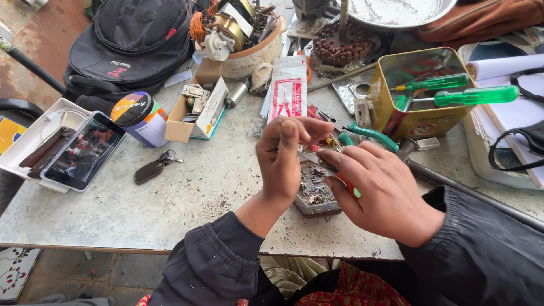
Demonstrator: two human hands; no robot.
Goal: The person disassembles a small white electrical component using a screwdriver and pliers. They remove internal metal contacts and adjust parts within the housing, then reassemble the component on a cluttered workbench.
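Two hands at desk [170, 198] edge | left hand [283, 161] pinched a small wire end over the metal block [314, 195] | right hand [379, 192] gripped red-green tool [348, 186], tip at the pinch | step: likely wire joining, mid-way | next move needs steady tip, firm pinch

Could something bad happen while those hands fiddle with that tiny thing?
Maybe. The left hand pinches a small part right where the right hand works a red-handled tool, so a slip could poke a finger. A dropped part might get lost among the clutter on the table.
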